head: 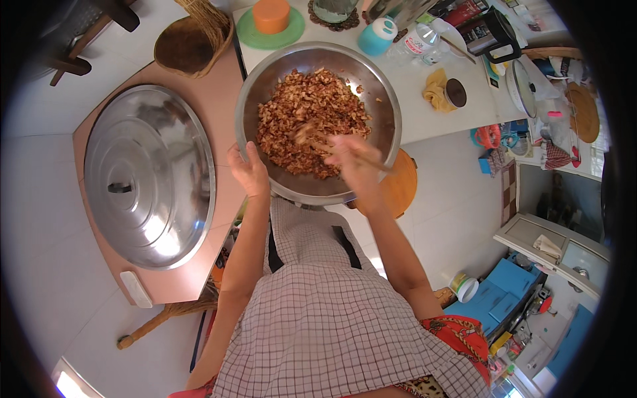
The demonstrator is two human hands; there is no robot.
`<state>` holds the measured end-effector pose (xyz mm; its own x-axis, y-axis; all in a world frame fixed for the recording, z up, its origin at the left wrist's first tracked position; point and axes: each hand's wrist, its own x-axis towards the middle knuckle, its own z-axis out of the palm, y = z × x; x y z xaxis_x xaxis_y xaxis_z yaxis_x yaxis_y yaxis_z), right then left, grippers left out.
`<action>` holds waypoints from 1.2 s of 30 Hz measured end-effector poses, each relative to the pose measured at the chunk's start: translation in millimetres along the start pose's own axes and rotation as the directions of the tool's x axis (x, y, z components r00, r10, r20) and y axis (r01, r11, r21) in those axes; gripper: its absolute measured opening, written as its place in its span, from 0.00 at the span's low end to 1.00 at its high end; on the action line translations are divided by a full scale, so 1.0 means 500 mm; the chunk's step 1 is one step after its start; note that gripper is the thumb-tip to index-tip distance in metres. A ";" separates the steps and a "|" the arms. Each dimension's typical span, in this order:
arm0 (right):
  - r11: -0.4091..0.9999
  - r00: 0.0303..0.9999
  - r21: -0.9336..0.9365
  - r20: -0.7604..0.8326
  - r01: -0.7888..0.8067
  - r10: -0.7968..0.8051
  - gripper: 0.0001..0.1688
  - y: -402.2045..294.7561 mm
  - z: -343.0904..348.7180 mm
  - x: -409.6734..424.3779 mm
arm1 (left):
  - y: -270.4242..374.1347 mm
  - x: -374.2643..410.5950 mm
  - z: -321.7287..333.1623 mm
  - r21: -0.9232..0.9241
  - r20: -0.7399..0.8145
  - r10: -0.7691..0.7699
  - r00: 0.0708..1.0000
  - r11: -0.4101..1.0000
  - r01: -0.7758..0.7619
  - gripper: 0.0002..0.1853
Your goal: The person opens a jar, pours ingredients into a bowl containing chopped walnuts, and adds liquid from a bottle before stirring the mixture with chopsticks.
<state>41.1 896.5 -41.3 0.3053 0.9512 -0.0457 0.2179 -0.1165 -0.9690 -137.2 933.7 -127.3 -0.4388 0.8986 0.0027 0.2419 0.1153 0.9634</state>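
A large stainless steel bowl (384, 127) holds a heap of chopped, reddish-brown food mixture (318, 107); I cannot tell exactly what it is. My left hand (250, 170) grips the bowl's rim at its lower left, thumb up on the edge. Over the right part of the bowl, my right hand (356, 156) is closed around thin wooden chopsticks (371, 161), blurred by motion. Their far ends are in the mixture near the middle of the bowl. A few loose bits stick to the bowl's inner wall at the upper right.
Left of the bowl, a big round metal lid (149, 219) lies on a pinkish tiled counter (226, 191). Behind are a woven basket (164, 47) with a straw brush, and an orange container (271, 16) on a green lid. A turquoise jar (376, 42), plastic bottle (420, 40) and yellow cloth (437, 92) stand right.
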 end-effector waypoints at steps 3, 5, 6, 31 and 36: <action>0.964 0.952 -0.090 0.204 0.251 -0.229 0.08 -0.002 0.022 -0.031 | 0.002 0.000 -0.005 0.053 0.012 0.028 1.000 0.998 -0.028 0.14; 0.977 0.969 -0.123 0.199 0.173 -0.146 0.08 0.000 -0.002 -0.028 | 0.001 0.004 -0.004 0.056 0.013 0.045 0.999 0.997 -0.046 0.14; 0.989 0.994 -0.140 0.091 -0.049 0.062 0.10 0.001 -0.046 -0.018 | -0.002 0.006 -0.005 0.061 0.014 0.057 0.998 0.996 -0.057 0.14; 0.996 0.941 -0.089 -0.335 0.027 -0.056 0.08 0.050 -0.071 0.063 | 0.014 -0.045 0.016 0.019 -0.006 0.004 1.000 1.000 -0.004 0.16; 0.832 0.862 -0.229 0.163 0.506 -0.479 0.03 0.028 0.054 0.018 | -0.020 -0.138 0.070 -0.089 -0.024 -0.030 0.999 0.996 0.028 0.23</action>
<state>21.9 911.3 -61.7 0.0076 0.9226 0.3856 0.5483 0.3186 -0.7732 -78.8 885.3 -146.3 -0.4663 0.8844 -0.0201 0.1516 0.1023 0.9831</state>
